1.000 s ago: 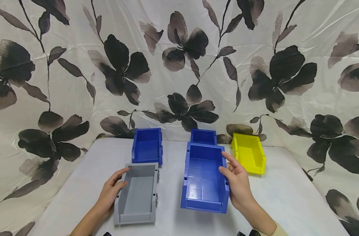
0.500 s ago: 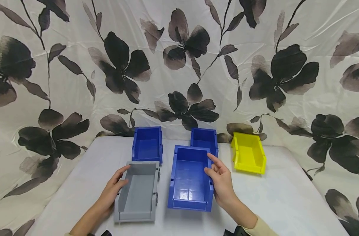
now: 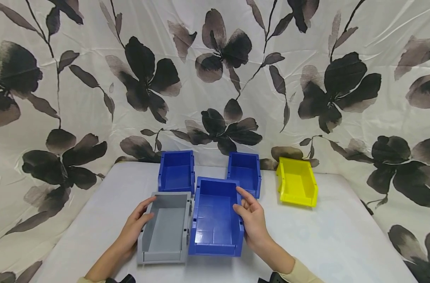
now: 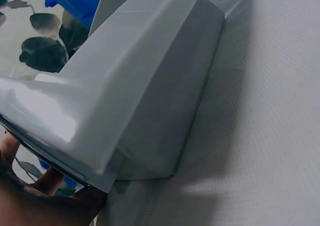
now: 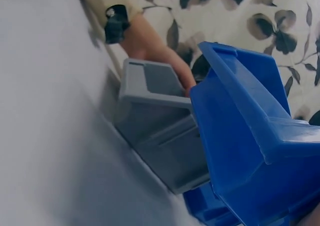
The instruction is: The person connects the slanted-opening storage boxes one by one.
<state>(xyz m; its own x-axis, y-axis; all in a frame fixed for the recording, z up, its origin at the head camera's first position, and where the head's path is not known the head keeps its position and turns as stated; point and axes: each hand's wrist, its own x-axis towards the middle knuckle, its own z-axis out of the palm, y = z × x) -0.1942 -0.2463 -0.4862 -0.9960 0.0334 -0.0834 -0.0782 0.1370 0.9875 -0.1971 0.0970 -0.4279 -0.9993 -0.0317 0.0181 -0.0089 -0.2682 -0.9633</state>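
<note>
Side by side in the head view are a grey storage bin (image 3: pixel 167 230) and a larger-looking blue storage bin (image 3: pixel 215 220). My left hand (image 3: pixel 134 224) grips the grey bin by its left wall, thumb over the rim. With my right hand (image 3: pixel 254 222) I hold the blue bin by its right wall, index finger along the top edge. In the right wrist view the blue bin (image 5: pixel 240 136) is raised and tilted close beside the grey bin (image 5: pixel 160 121), which sits on the table. The left wrist view shows the grey bin's outer wall (image 4: pixel 165 86) near the cloth.
Behind stand two more blue bins, a left one (image 3: pixel 176 171) and a middle one (image 3: pixel 244 173). A yellow bin (image 3: pixel 298 182) is at the back right. The white-covered table (image 3: pixel 335 236) ends at a floral curtain (image 3: pixel 215 90).
My right hand has carried the blue bin leftward until it is close against the grey bin, uncovering more of the middle blue bin behind. My left hand and the grey bin have hardly moved.
</note>
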